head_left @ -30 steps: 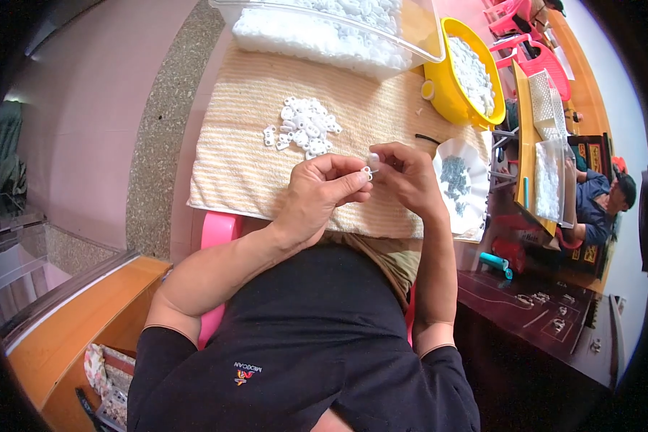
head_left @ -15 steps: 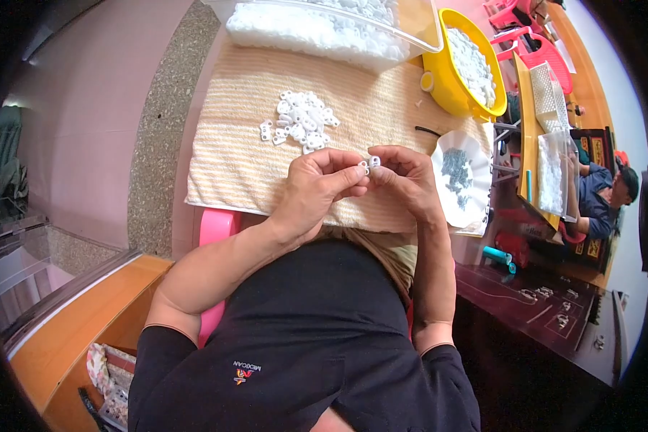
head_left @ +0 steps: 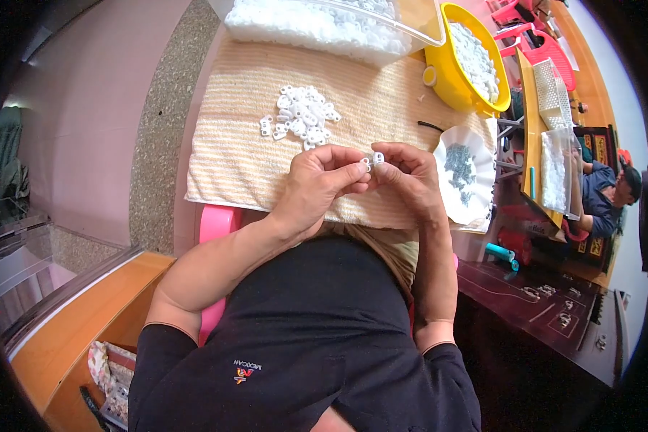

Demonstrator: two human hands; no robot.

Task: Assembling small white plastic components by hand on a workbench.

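Close together over the near part of a striped towel [head_left: 245, 165], both my hands are pinched. My left hand [head_left: 317, 181] grips a small white plastic piece [head_left: 366, 163] with holes between thumb and fingertips. Another small white plastic piece [head_left: 379, 158], with dark openings, sits in the fingertips of my right hand [head_left: 413, 180]. The two pieces nearly meet; whether they touch I cannot tell. Beyond my left hand lies a pile of similar white pieces [head_left: 301, 114]. To the right of my right hand, a white fluted dish [head_left: 445, 205] carries small dark grey parts [head_left: 459, 169].
A clear plastic bin [head_left: 428, 32] of white pieces stands at the far edge. Beside it is a yellow tub [head_left: 445, 90], also filled with white pieces. A short black strip [head_left: 430, 125] lies near the dish. Farther right, a person [head_left: 603, 191] sits at another table.
My right hand's piece has shifted slightly to the right and turned a little, widening the gap between the two pieces. The view has tilted slightly; the pile is unchanged.
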